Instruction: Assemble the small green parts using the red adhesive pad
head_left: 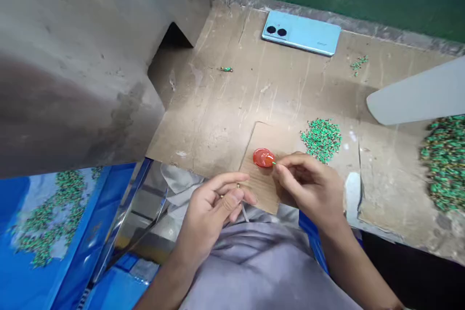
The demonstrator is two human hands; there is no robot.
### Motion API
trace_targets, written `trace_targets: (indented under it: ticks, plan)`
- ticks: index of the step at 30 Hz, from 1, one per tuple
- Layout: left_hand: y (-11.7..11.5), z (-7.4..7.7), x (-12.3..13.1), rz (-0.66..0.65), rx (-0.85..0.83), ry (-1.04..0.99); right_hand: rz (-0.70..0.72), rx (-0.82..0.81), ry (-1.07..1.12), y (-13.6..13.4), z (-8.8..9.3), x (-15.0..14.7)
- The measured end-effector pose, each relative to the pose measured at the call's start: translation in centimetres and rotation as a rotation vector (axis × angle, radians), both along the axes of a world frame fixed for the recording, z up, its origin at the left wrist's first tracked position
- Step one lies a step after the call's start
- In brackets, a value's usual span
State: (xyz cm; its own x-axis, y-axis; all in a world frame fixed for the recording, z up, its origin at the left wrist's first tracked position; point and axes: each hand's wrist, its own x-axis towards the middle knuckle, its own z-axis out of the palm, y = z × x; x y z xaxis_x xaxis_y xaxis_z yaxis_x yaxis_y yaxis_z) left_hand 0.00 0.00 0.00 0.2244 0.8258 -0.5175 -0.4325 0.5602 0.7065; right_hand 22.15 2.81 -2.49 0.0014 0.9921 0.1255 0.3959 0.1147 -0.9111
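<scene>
My right hand (308, 184) is closed in a pinch on a tiny green piece (274, 163), whose tip is at the right edge of a small red dish (263, 157). The dish looks glossy inside and sits on a thin wood-grained board (265, 189). To the left, my left hand (220, 203) has its fingers curled, with a tiny brass-coloured piece (238, 185) held at the thumb and fingers. Just beyond my right hand lies a loose pile of small green and brass pieces (321, 139).
A light blue phone (301, 33) lies at the back. A larger pile of green pieces (446, 164) is at the right, under a white rounded object (417, 93). A grey metal housing (90, 58) blocks the left. Below it, a blue tray (22, 213) holds more pieces.
</scene>
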Motion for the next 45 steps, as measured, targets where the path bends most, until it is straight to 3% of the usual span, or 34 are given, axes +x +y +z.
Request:
trace_targets:
  ticks: [23,28,35,40,45]
  plan:
    - [1.7,0.6,0.9,0.087,-0.106,-0.267,-0.013,0.040,0.001,-0.4,-0.1,0.4]
    - [1.6,0.8,1.0,0.089,-0.102,-0.173,-0.024,-0.049,-0.080,-1.8,1.1,1.5]
    - [0.4,-0.5,0.2,-0.058,0.011,0.163,0.039,-0.119,-0.299,-2.8,1.9,3.8]
    - [0.2,-0.5,0.2,-0.062,0.049,0.203,0.134,-0.090,-0.323,-3.1,1.5,3.7]
    - [0.2,-0.1,0.3,-0.032,0.021,0.197,0.117,-0.066,-0.340,-3.1,1.3,3.5]
